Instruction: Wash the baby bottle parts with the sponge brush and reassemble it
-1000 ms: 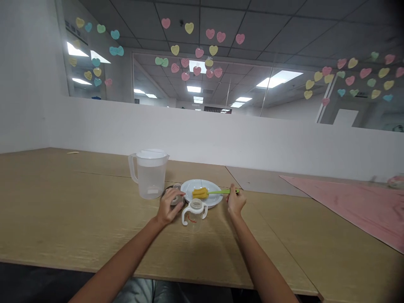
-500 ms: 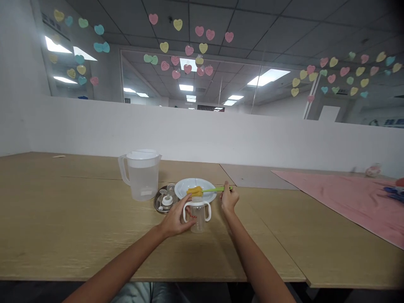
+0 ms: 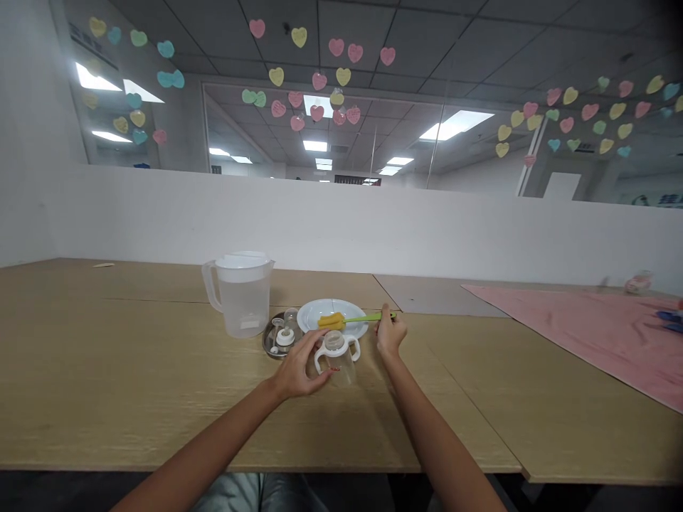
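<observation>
My left hand [image 3: 299, 368] is closed around the near left side of a clear baby bottle [image 3: 343, 370] with a white two-handled ring, its thumb against the bottle wall. The uncapped bottle leans, its mouth toward the upper left. In my right hand [image 3: 390, 333] is the green handle of a bottle brush [image 3: 331, 321]. Its yellow sponge head points left, just above the bottle mouth and outside it. Behind the brush lies a white plate [image 3: 309, 310]. A round metal tray [image 3: 267, 344] left of the bottle holds a white-collared nipple [image 3: 285, 337] and other small parts.
A lidded translucent pitcher [image 3: 245, 302] with liquid stands behind the tray at left. Pink cloth [image 3: 576, 327] covers the table's right side, with a blue object [image 3: 671, 318] at its far edge. A white wall [image 3: 341, 224] closes off the back.
The bottle has gone from upright to leaning, its base swinging right. The brush stays above it in my right hand, nearly unmoved. The whole view has shifted slightly.
</observation>
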A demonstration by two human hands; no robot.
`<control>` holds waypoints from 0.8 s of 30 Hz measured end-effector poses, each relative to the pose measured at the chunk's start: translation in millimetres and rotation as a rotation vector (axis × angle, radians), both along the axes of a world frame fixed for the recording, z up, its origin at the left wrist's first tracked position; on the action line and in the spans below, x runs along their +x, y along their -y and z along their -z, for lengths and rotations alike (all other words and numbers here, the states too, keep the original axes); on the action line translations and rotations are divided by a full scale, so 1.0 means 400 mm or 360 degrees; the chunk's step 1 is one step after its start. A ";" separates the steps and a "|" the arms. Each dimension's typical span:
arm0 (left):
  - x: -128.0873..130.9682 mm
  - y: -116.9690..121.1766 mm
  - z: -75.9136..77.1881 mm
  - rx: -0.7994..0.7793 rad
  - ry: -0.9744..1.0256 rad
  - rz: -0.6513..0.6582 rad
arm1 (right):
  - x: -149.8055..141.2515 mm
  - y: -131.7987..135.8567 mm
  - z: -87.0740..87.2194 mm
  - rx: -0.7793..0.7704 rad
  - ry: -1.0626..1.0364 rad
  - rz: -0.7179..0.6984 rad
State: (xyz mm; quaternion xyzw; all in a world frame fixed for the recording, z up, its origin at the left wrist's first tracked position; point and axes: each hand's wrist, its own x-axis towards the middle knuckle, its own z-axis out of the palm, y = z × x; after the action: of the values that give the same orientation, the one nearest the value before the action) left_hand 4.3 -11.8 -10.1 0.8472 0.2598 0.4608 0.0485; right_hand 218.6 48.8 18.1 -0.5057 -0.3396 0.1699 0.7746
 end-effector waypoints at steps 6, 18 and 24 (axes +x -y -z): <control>0.002 -0.002 -0.002 -0.0059 0.0061 0.0005 | -0.003 0.004 -0.003 0.0007 -0.0062 -0.0047; -0.002 -0.003 -0.010 -0.0044 -0.0147 -0.0192 | -0.001 -0.003 0.003 -0.0020 -0.0026 -0.0032; -0.016 -0.013 -0.005 0.0170 -0.0155 -0.0221 | -0.001 -0.004 0.004 -0.0037 -0.0026 -0.0016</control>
State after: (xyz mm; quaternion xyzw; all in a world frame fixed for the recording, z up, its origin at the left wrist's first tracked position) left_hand -2.0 -6.6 -8.3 0.8500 0.2948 0.4346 -0.0415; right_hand 218.3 50.4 16.3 -0.5116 -0.3337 0.1819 0.7706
